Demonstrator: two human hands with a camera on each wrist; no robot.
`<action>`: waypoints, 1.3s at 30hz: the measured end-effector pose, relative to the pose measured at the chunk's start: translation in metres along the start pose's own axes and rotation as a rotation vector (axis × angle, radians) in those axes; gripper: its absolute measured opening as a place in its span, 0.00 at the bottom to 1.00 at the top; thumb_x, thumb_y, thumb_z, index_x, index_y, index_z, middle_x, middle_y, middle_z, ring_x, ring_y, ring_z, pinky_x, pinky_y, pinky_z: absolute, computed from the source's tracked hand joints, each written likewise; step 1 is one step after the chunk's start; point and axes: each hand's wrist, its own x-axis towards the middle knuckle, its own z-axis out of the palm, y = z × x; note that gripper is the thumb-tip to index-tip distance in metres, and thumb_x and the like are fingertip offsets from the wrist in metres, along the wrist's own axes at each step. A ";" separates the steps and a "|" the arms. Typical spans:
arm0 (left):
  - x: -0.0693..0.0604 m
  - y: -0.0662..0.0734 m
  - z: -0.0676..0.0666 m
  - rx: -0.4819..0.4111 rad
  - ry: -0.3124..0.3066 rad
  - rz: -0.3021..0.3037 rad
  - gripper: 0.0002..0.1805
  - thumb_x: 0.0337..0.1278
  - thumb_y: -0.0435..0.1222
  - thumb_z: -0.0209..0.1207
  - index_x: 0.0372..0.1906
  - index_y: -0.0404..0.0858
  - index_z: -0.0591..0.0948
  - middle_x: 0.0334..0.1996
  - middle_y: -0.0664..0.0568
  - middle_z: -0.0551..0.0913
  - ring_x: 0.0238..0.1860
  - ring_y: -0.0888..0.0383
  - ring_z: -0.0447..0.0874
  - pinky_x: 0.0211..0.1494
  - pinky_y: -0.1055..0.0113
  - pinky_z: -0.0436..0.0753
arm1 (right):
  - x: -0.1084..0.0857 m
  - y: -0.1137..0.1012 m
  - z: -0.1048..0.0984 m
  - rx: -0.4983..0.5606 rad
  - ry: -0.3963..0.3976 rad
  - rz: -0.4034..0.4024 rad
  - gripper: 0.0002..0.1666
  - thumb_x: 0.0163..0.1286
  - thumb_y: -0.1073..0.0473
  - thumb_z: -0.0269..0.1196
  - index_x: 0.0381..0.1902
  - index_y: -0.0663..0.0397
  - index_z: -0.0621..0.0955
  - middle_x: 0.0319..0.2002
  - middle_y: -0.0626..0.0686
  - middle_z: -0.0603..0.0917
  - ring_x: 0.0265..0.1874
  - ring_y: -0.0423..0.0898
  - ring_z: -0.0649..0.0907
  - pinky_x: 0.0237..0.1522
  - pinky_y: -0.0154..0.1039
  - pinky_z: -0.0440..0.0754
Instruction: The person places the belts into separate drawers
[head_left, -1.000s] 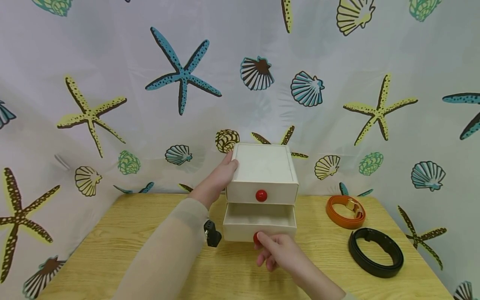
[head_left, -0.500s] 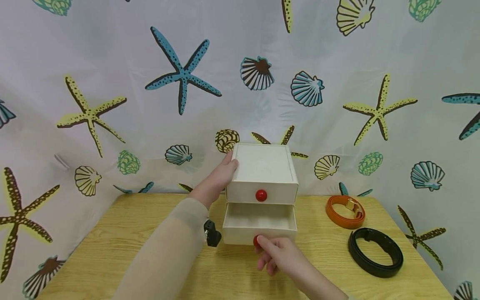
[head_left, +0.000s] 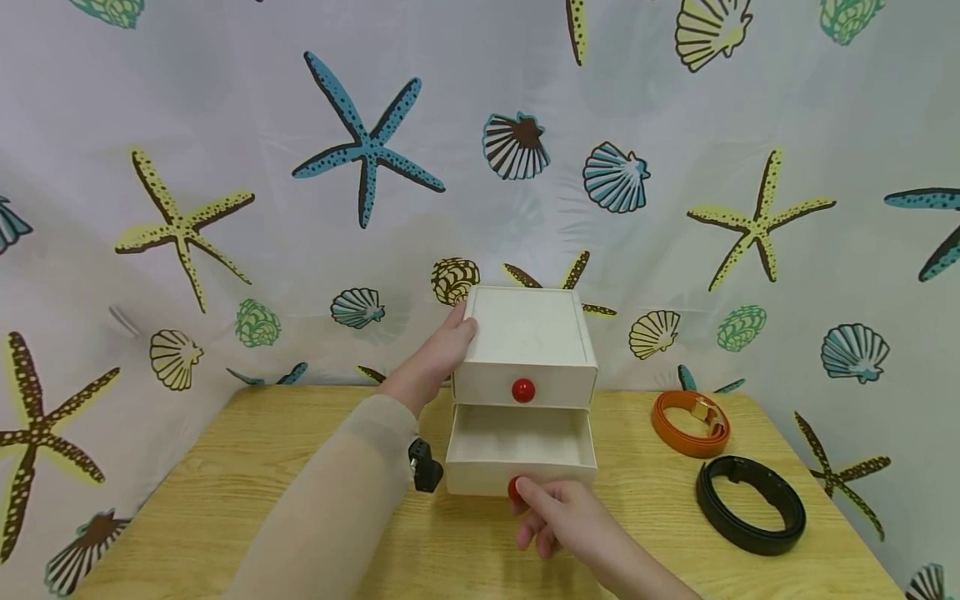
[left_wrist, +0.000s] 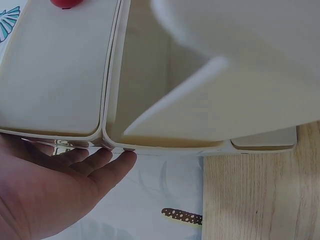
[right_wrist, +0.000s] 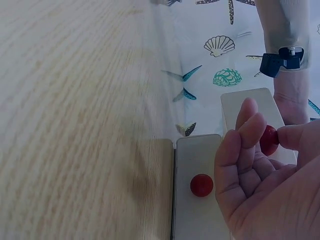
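A small white drawer chest (head_left: 528,325) with red knobs stands on the table. Its top drawer (head_left: 480,386) is closed, and the middle drawer (head_left: 480,479) juts out, its pale inside showing. My right hand (head_left: 566,517) pinches the middle drawer's red knob (right_wrist: 269,140) between thumb and index finger, the other fingers loosely bent. Against the chest's left side rests my left hand (head_left: 442,346); in the left wrist view its fingers (left_wrist: 117,167) lie along that side. The bottom drawer (right_wrist: 200,155), closed with its own knob (right_wrist: 201,185), is hidden in the head view.
Right of the chest, a coiled orange belt (head_left: 663,429) and a coiled black belt (head_left: 787,533) lie on the wooden table (head_left: 247,467). A curtain (head_left: 262,50) printed with starfish and shells hangs behind. A small black device (head_left: 425,467) sits at the left wrist.
The middle drawer has slid a little farther out toward me, with my right hand moving along on its knob. My left hand has stayed against the chest's side.
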 end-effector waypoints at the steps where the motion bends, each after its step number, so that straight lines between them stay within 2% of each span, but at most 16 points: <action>1: 0.000 0.000 0.000 -0.002 -0.001 -0.001 0.38 0.92 0.52 0.35 0.93 0.54 0.36 0.92 0.52 0.34 0.90 0.43 0.29 0.84 0.29 0.37 | 0.000 0.000 0.000 -0.003 -0.001 0.004 0.28 0.89 0.41 0.57 0.44 0.60 0.87 0.25 0.52 0.88 0.18 0.41 0.77 0.28 0.37 0.79; 25: 0.002 -0.001 -0.001 -0.008 -0.012 0.013 0.38 0.92 0.52 0.35 0.93 0.53 0.35 0.92 0.52 0.33 0.90 0.43 0.27 0.85 0.32 0.35 | -0.011 0.002 0.001 -0.013 -0.017 0.026 0.29 0.90 0.41 0.56 0.46 0.61 0.88 0.26 0.52 0.89 0.19 0.41 0.78 0.29 0.36 0.80; 39: 0.001 -0.001 0.000 0.002 -0.005 0.020 0.37 0.92 0.52 0.34 0.93 0.54 0.37 0.92 0.49 0.36 0.90 0.40 0.31 0.84 0.28 0.38 | -0.015 0.004 0.001 -0.053 -0.039 0.051 0.30 0.90 0.40 0.55 0.48 0.61 0.88 0.27 0.52 0.89 0.20 0.42 0.79 0.31 0.37 0.81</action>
